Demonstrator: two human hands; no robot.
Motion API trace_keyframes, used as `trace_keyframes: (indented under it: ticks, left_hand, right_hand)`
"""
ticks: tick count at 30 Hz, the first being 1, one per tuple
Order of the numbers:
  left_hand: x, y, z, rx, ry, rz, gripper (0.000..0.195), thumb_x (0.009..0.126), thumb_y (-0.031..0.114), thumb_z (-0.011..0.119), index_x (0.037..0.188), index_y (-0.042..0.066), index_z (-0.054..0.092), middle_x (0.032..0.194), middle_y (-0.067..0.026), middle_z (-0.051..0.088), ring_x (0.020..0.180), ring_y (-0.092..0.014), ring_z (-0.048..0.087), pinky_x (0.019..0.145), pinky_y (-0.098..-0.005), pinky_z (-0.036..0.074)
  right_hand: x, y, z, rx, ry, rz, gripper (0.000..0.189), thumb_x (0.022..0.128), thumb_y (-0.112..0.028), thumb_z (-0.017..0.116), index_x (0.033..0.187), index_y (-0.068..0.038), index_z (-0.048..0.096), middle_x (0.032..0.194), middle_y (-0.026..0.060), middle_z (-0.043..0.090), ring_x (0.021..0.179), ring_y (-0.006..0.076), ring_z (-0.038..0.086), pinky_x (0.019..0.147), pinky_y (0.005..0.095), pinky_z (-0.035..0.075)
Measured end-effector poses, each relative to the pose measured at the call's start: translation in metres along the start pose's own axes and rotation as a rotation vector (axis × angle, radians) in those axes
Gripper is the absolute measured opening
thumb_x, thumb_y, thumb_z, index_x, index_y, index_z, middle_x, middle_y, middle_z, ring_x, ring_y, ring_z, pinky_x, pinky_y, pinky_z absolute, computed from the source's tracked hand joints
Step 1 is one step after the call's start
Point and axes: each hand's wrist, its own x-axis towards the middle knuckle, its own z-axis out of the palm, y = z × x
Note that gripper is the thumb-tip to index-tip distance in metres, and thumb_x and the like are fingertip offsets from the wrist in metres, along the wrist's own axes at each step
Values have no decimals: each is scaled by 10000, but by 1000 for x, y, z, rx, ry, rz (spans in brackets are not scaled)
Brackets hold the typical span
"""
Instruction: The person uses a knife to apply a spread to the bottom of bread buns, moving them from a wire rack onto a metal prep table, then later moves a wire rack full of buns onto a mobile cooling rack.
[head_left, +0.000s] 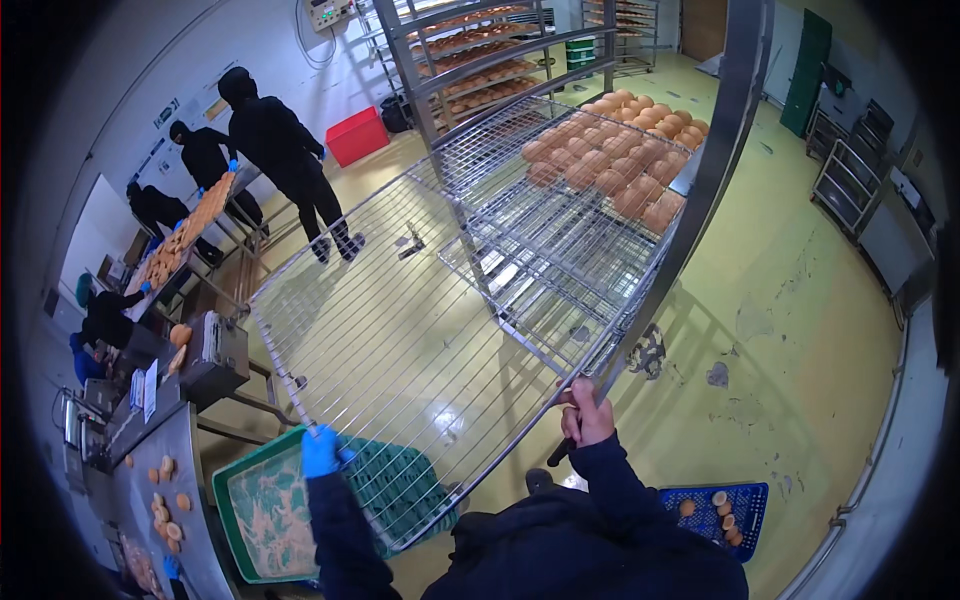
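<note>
My left hand (321, 451), in a blue glove, grips the left edge of a large wire cooling rack (397, 322). No bread lies on this rack. My right hand (587, 412), bare, is closed around the rack's near rim, beside a steel post (690, 202) of an upright rack trolley. The wire rack slants from my left hand towards the trolley, its far end reaching the trolley's shelves. On the trolley, more wire racks (555, 247) sit below rows of round buns (600, 165). A dark object (559, 452) shows under my right hand; I cannot tell what it is.
A green crate (225, 517) stands at my lower left, a blue crate (752, 517) with several buns at my lower right. Left is a steel table (150, 465) with loose buns. Co-workers (274, 142) stand along a bread-covered table. A red bin (357, 136) sits near the wall.
</note>
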Motion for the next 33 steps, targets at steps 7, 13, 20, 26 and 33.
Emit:
trace_keyframes:
  ticks: [7, 13, 20, 26, 33]
  left_hand:
    - [46, 40, 192, -245, -171, -26, 161, 750, 126, 511, 627, 111, 408, 544, -15, 389, 397, -175, 500, 315, -280, 379]
    - [73, 27, 337, -839, -227, -473, 404, 817, 503, 395, 926, 124, 482, 746, -60, 516, 788, -262, 540, 624, -446, 449]
    - [88, -49, 509, -734, -547, -850, 249, 870, 322, 369, 825, 140, 533, 825, -40, 567, 809, -211, 517, 710, -400, 414]
    - [65, -70, 544, -1122, -746, -703, 363, 890, 248, 373, 535, 182, 336, 465, 10, 350, 440, -148, 365, 585, -335, 411]
    - [46, -47, 475, -1018, -280, -754, 147, 830, 246, 504, 724, 157, 455, 591, 27, 429, 572, -163, 434, 637, -391, 393]
  right_hand:
    - [-24, 10, -41, -85, 114, 37, 292, 887, -239, 456, 922, 43, 520, 695, 169, 598, 299, 63, 347, 300, 187, 279]
    - [-59, 25, -107, -97, 379, -28, 277, 875, -257, 468, 902, 17, 500, 643, 157, 562, 269, 88, 328, 279, 210, 270]
    - [-101, 42, -156, -89, 683, -37, 333, 878, -324, 462, 893, 7, 493, 621, 115, 541, 288, 90, 335, 286, 227, 288]
    - [-99, 61, -166, -131, 737, 32, 291, 868, -284, 482, 834, 3, 518, 607, 113, 557, 296, 81, 349, 293, 219, 283]
    - [-31, 90, -142, -136, 385, 228, 381, 907, -346, 391, 891, 7, 532, 688, 126, 581, 321, 82, 358, 343, 219, 318]
